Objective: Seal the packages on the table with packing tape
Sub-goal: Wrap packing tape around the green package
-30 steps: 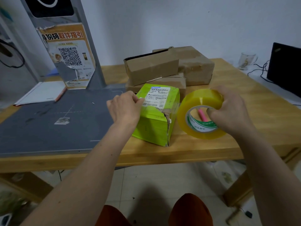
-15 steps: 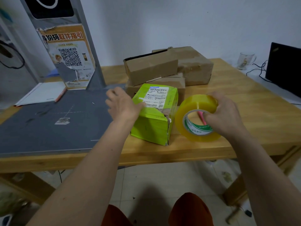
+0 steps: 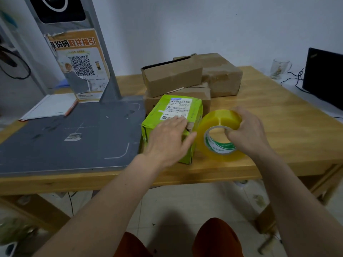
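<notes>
Wooden worktop [image 3: 278,115] carries a green package [image 3: 167,115] near its front edge; left hand [image 3: 169,140] presses flat-fingered on it, right hand [image 3: 246,130] grips the tape roll [image 3: 219,136] alongside.

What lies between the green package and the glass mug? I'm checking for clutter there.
In the head view, the tape roll, gripped by the right hand, then bare wooden table up to the mug.

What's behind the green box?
Behind the green box sit stacked brown cardboard boxes, the top one's flap open at its left end. The green box covers part of the lowest one, and what is inside them cannot be seen.
</notes>
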### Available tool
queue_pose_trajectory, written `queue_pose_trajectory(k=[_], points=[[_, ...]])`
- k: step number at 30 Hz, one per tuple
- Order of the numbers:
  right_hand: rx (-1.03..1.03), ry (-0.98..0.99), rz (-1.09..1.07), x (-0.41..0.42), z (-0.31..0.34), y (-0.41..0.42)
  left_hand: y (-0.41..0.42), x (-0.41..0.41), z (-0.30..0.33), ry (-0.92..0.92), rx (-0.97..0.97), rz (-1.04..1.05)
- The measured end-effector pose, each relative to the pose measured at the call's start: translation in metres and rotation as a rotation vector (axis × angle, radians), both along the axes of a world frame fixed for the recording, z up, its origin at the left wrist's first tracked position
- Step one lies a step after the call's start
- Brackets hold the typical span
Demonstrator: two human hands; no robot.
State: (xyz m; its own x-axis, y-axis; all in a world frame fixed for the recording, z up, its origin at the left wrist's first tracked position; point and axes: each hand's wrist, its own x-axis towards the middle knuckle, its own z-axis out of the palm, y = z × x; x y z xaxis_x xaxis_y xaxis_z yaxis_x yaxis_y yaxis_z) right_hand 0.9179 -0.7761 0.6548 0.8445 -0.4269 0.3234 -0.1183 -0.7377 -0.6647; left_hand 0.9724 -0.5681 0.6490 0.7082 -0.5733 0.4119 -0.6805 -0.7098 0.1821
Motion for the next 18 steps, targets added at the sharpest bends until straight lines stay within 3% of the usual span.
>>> queue_pose_trajectory(k=[2,6,9,13,15,16,18], points=[[0.011,-0.001,-0.002,0.0,0.0,0.001,-0.006,0.001,-0.002,-0.004,0.215,0.095],[0.039,0.02,-0.004,0.0,-0.001,0.0,-0.025,-0.001,0.0,-0.049,0.289,0.241],[0.054,0.039,-0.002,-0.001,-0.001,0.001,-0.034,-0.011,-0.009,-0.086,0.192,0.175],[0.061,0.03,0.002,-0.004,-0.001,0.0,-0.033,-0.019,-0.019,-0.149,-0.086,0.034],[0.065,0.023,-0.001,-0.006,-0.001,-0.001,-0.031,-0.02,-0.014,-0.052,-0.24,0.038],[0.067,0.021,-0.002,-0.007,-0.001,-0.002,-0.03,-0.016,-0.011,0.037,-0.241,0.083],[0.077,0.021,-0.004,-0.007,-0.001,-0.003,-0.022,-0.001,-0.003,0.141,-0.025,0.256]])
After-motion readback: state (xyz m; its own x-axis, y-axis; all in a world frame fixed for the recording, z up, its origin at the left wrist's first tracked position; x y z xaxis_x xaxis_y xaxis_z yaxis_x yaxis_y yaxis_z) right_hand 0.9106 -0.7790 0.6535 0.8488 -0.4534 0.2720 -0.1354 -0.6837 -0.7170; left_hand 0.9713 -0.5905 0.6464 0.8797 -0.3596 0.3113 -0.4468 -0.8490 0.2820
